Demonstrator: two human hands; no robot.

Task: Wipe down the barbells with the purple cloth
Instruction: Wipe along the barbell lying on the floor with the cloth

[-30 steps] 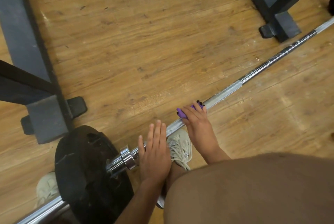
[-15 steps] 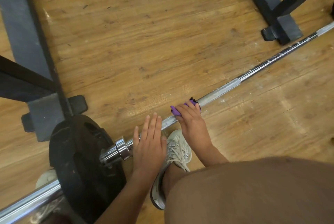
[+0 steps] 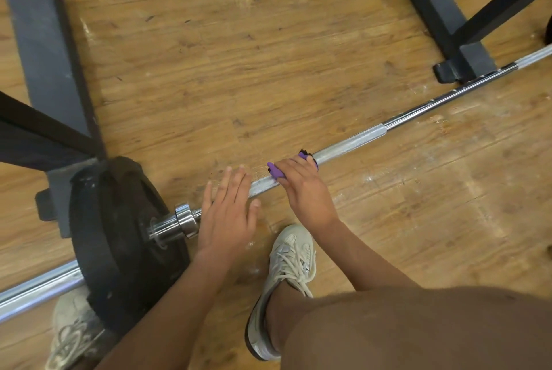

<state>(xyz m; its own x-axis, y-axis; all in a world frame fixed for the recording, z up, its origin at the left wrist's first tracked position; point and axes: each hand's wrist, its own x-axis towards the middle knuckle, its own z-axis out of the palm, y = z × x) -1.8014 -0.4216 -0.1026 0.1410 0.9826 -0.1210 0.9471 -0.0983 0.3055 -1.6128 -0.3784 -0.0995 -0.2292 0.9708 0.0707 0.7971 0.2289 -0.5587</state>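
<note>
Purple cloth [image 3: 275,171] on barbell [image 3: 352,142] shaft, rt of weight plate [image 3: 113,235].
Right hand [image 3: 301,187] grip curled round cloth (pressed to bar); left hand [image 3: 227,214] flat over bar, fingers straight, nearer plate.

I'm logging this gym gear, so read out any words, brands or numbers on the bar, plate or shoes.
No text can be read here.
barbell: bare chrome and knurling, no stamp visible.
weight plate: black face, no legible marking.
shoe: no logo readable.
purple cloth: plain.
</note>
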